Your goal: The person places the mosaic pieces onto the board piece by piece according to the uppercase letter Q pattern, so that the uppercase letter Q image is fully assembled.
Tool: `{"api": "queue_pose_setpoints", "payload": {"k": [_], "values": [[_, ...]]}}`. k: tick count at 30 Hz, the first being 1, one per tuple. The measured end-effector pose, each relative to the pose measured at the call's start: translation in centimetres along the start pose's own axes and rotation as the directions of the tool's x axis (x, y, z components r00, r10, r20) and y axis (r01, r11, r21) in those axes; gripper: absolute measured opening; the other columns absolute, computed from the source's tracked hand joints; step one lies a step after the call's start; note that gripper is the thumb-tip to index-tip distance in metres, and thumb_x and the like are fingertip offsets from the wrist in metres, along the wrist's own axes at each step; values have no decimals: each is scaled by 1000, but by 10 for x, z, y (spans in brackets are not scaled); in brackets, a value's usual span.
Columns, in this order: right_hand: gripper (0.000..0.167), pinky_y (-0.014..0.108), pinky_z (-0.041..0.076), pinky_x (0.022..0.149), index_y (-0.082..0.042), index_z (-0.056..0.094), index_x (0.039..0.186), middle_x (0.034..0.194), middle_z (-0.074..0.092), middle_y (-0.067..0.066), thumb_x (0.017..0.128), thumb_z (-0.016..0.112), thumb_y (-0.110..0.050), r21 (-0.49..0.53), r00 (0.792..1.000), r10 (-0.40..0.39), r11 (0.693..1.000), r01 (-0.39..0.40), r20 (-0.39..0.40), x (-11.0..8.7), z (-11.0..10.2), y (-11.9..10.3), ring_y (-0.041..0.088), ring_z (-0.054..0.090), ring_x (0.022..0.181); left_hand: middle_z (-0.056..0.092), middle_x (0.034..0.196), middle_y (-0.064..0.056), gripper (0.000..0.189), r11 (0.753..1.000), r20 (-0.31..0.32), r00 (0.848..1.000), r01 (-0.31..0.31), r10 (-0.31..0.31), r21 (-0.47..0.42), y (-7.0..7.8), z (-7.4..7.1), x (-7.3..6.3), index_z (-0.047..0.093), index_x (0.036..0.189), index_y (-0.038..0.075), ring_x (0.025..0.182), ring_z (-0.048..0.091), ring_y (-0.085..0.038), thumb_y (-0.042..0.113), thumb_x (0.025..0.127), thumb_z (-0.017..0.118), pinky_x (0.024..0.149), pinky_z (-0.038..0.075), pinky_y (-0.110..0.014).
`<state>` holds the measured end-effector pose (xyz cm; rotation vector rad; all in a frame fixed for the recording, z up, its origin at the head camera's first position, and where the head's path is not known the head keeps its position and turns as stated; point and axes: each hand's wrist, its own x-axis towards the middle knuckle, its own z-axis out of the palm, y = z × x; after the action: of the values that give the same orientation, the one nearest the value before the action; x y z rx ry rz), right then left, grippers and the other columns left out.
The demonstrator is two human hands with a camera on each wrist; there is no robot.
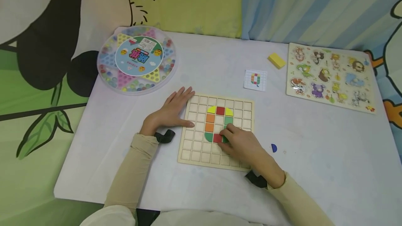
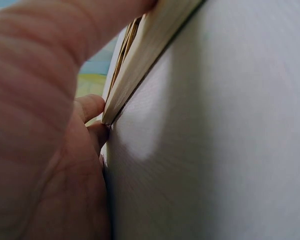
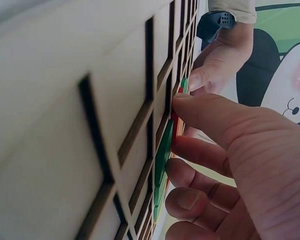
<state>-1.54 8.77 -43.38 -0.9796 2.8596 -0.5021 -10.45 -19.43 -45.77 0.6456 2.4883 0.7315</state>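
A wooden grid board point(image 1: 197, 145) lies on the table with coloured tiles forming a closed ring. My right hand point(image 1: 246, 145) pinches a red square tile point(image 1: 217, 138) between thumb and index finger at the ring's bottom; the right wrist view shows the other fingers loosely bent. Beside it sit a green rounded tile point(image 1: 208, 136) and green tiles partly under my fingers. Orange squares point(image 1: 209, 122) line the left, and a red square point(image 1: 221, 111) stands between yellow pieces point(image 1: 229, 112) on top. My left hand point(image 1: 171, 111) rests at the board's left edge, fingers extended, thumb on the board.
A blue half-round piece point(image 1: 274, 148) lies right of the board. Behind are a pattern card point(image 1: 255, 80), a yellow block point(image 1: 276, 60) and an animal puzzle board point(image 1: 333, 77). A round marble game box point(image 1: 137, 60) sits at the back left.
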Motion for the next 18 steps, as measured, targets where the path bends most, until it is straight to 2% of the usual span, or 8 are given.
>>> {"api": "queue_pose_setpoints", "payload": {"k": [11,18], "values": [[27,19,42,51,-9,72,97,85,57,-3,83,77,-32,4,999,35,999,-35,18,0,-1,-1,6,49,60,-4,166,-1,117,1000,2,1000,4,-4,0,1,1,0,5,159,14,151,-15,-20,53,76,77,121,-9,-43],[26,24,46,52,-8,70,99,87,59,-1,83,78,-26,58,997,55,997,-51,-63,-16,-4,11,7,51,60,-5,166,1,117,1000,4,1000,15,-15,2,0,2,0,4,159,16,151,-16,-18,54,76,77,122,-9,-42]]}}
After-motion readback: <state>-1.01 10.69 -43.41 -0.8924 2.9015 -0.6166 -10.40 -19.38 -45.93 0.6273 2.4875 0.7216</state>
